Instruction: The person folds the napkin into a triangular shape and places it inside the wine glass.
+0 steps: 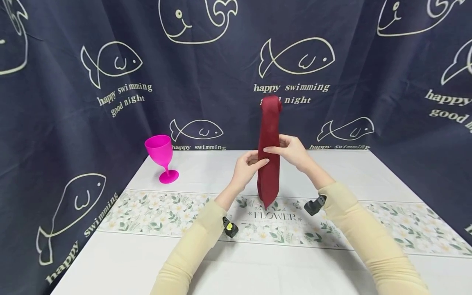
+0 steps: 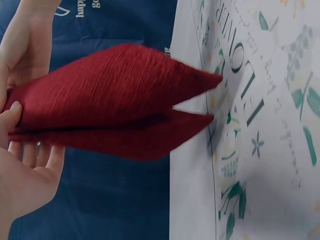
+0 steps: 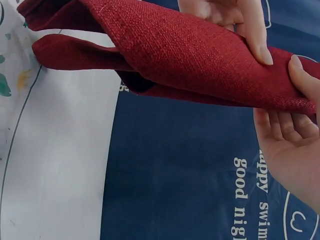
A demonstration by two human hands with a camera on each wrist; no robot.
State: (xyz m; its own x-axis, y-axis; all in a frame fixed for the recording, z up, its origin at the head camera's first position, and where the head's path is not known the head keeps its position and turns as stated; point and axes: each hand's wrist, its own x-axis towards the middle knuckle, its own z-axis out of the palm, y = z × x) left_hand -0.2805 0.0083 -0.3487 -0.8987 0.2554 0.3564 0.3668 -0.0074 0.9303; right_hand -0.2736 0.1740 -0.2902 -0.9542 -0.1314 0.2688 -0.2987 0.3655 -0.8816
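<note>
Left hand (image 1: 246, 166): pinches red napkin (image 1: 268, 151) mid-length | right hand (image 1: 291, 150): pinches opposite side, keeping the fold upright | napkin tip near table (image 1: 206, 172) centre | pink goblet (image 1: 162, 157) far-left corner.

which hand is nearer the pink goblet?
Left. The left hand holds the red folded cloth on the side toward the pink goblet, with bare table between. The right hand grips the cloth's far side, farther away.
</note>
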